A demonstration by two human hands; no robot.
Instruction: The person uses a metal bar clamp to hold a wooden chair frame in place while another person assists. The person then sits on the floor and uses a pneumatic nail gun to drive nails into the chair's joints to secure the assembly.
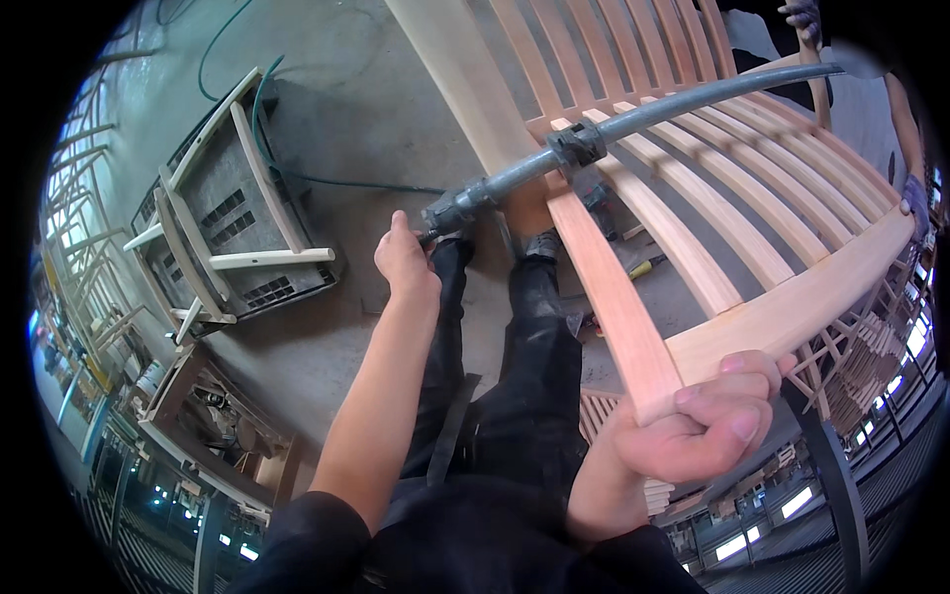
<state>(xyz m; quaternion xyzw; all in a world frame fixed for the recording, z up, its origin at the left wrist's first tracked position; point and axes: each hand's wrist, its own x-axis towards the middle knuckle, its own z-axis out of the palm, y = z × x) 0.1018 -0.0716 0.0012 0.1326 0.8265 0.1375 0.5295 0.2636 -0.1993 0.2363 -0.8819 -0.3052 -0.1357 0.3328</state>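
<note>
The slatted wooden chair frame [678,247], ahead and to the right of the wearer, is shown with a grey bar clamp [673,109] running across it; what bears the frame above the floor [336,356] we cannot make out. Our left hand [408,257] is closed about the clamp's near end, while our right hand [703,426] is clamped on the frame's near corner, where the reddish front rail [614,297] meets the pale side rail [792,302]. We judge the assembly well advanced: seat and back slats stand in their rows and the rails meet. The clamp remains on the frame, so the clamping stage appears unfinished. How tightly the joints are closed we cannot tell. The left fingers largely hide the clamp's handle, the back is cut off at the upper edge, and glare blurs the clamp's far end, near a co-worker's gloved hand [915,206].
</note>
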